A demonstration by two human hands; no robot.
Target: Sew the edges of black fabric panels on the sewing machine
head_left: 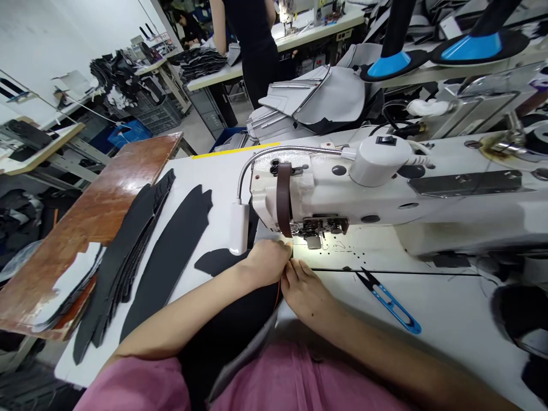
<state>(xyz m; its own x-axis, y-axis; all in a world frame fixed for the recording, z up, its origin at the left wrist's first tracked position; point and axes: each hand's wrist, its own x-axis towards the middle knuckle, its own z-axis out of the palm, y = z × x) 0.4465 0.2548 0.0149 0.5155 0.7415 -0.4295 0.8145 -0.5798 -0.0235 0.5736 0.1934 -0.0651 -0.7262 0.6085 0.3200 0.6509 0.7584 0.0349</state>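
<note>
My left hand (268, 262) and my right hand (302, 291) meet just in front of the presser foot (314, 233) of a white industrial sewing machine (338, 194). The left fingertips seem to pinch the edge of a black cut piece (218, 261), which runs under that wrist. The right fingers curl close beside them, hiding what they touch. A thin orange edge (277, 297) shows below the hands. Blue-handled thread snips (387, 302) lie on the white table to the right of my right hand.
A long black panel (166, 257) and a stack of black cut pieces (120, 257) lie to the left, next to a brown wooden board (98, 228). A gooseneck lamp (244, 188) lights the needle area. Grey pieces (312, 97) and a co-worker (252, 40) stand beyond.
</note>
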